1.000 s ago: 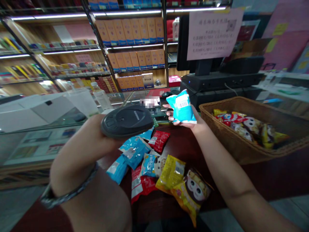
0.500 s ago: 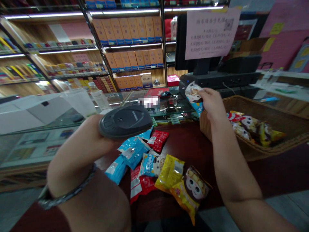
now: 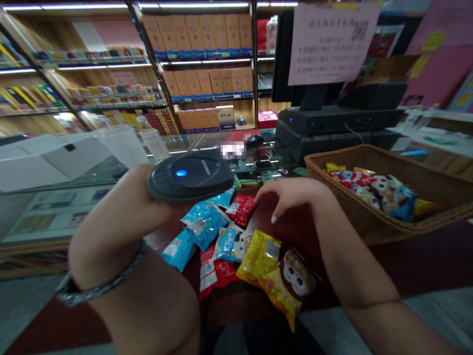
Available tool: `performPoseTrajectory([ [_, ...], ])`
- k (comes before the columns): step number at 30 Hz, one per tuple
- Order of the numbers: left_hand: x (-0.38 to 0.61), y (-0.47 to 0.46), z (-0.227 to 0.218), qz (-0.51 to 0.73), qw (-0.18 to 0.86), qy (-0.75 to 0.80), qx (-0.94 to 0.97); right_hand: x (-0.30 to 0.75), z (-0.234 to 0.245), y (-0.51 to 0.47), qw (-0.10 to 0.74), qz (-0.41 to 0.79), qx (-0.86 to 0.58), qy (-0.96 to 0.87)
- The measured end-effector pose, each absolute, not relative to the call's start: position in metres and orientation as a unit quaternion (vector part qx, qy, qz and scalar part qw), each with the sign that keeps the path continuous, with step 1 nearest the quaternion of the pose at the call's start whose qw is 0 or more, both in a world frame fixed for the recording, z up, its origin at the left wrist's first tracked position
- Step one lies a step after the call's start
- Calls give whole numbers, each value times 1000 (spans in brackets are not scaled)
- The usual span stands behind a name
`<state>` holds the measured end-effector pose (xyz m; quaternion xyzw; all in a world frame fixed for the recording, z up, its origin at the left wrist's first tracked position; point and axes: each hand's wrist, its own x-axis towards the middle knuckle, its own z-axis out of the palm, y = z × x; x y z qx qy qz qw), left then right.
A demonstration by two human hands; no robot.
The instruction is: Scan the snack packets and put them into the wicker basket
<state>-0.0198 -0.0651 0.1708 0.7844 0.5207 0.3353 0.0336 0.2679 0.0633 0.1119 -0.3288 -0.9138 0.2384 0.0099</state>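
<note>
My left hand (image 3: 142, 190) is closed around a dark barcode scanner (image 3: 190, 175), whose blue light is lit; its head hangs over the snack packets. My right hand (image 3: 290, 195) holds nothing, fingers apart and curved downward, with the fingertips beside a red snack packet (image 3: 242, 209). Around it on the dark red counter lie blue packets (image 3: 205, 224), a blue and white packet (image 3: 231, 244), another red packet (image 3: 216, 273), a yellow packet (image 3: 260, 259) and a yellow-brown packet with a cartoon face (image 3: 291, 283).
A wicker basket (image 3: 343, 217) with several snack packets (image 3: 384, 192) stands at the right. Behind it is a monitor (image 3: 284, 59) with a paper sign on it. White boxes (image 3: 55, 160) and a clear bottle (image 3: 153, 140) stand at the left on the glass counter.
The blue and white packet has left my right hand, and a similar one lies in the basket. That hand has moved left and down to the red packet. The scanner's light has turned blue.
</note>
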Motion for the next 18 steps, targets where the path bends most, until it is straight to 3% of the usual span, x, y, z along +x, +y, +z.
performPoseTrajectory([
  [2, -19, -65, 171, 332, 25, 523, 784, 234, 96, 56, -144, 264, -261, -917],
  [4, -19, -65, 171, 329, 16, 524, 785, 205, 77, 47, -224, 226, -281, -905],
  [10, -20, -65, 172, 334, 22, 521, 785, 173, 41, 45, -325, 185, -329, -867],
  [14, -23, -65, 171, 347, 31, 531, 772, 195, 50, 72, -273, 210, -332, -878],
  [18, -27, -64, 171, 334, 35, 539, 772, 228, 67, 99, -44, 251, -341, -905],
])
